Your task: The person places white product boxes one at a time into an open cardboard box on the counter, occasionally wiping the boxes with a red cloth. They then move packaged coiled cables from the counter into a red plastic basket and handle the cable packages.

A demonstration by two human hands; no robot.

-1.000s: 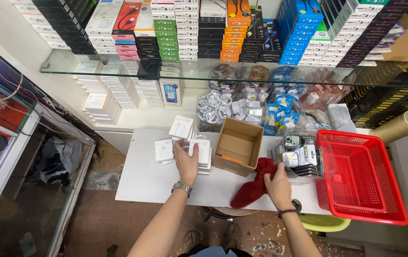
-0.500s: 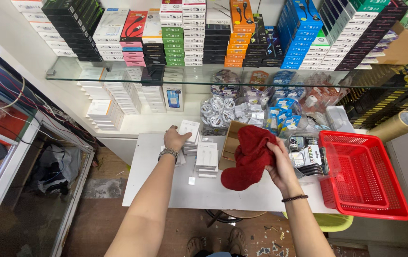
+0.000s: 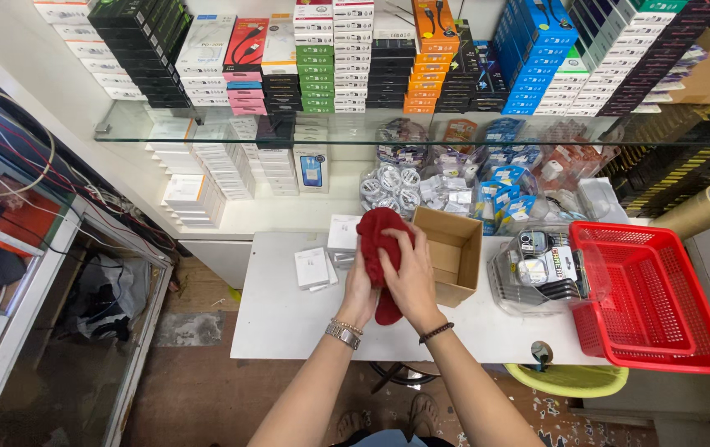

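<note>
Here both hands meet over the middle of the white table [image 3: 288, 323], bunched around a red cloth [image 3: 378, 232]. The right hand [image 3: 411, 277] lies on top, fingers curled and pressed onto the fabric; the left hand [image 3: 361, 285] sits just beside it, closed on the cloth from underneath, so its fingers are mostly hidden. The cloth stands up between the palms, a tail hanging below the right wrist, which suggests it is gathered for wiping or wrapping something (whether a small white box is inside the folds I cannot tell). Just right of the right hand an open cardboard box [image 3: 452, 252] stands empty, mouth up, within easy reach. To the left of the left hand lie small white boxes [image 3: 313, 266], flat on the table. Farther right sit a clear tub of packaged goods [image 3: 541, 273] and a red basket [image 3: 653, 298].
</note>
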